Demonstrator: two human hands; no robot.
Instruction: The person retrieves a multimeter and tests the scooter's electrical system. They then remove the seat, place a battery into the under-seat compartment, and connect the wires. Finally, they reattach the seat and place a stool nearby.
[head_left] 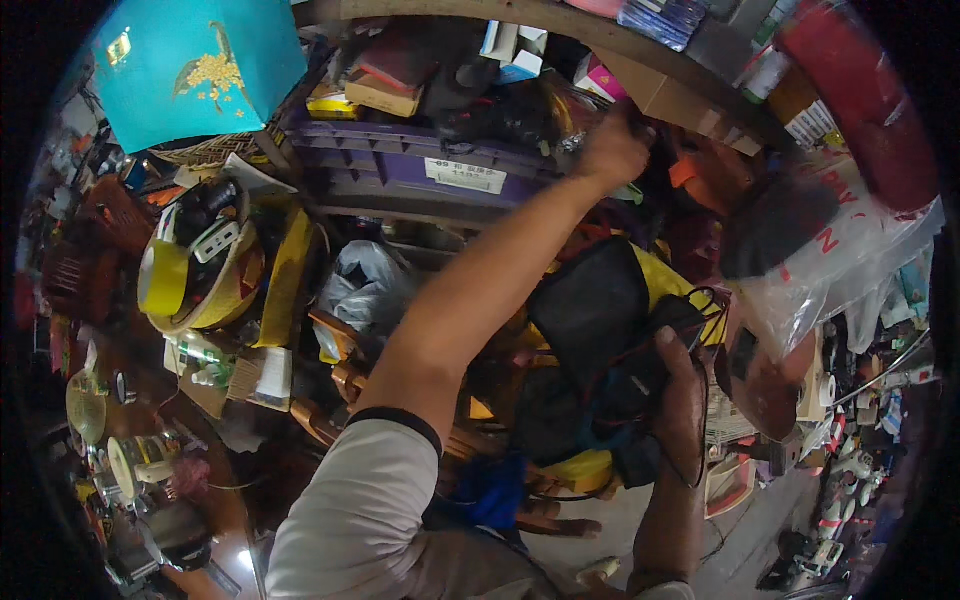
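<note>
My left hand (612,150) reaches far up to the shelf, among packets and boxes beside the purple crate (345,150). Its fingers fall in shadow behind the hand, so their grip cannot be made out. Lower down on the right, my right hand (683,390) is closed round a dark bundle (635,385) with thin black cord, its thumb on top. A loop of the cord hangs past the wrist. Just beyond the bundle lies a flat black pouch (590,300) against yellow material (665,280). An open cardboard box (665,90) is near my left hand.
A turquoise box (200,75) with a gold flower stands at the upper left. Below it sits a round basket (215,315) of small goods. A clear plastic bag (815,250) hangs at the right, under a red item (860,100). A grey plastic bag (365,285) lies left of my arm.
</note>
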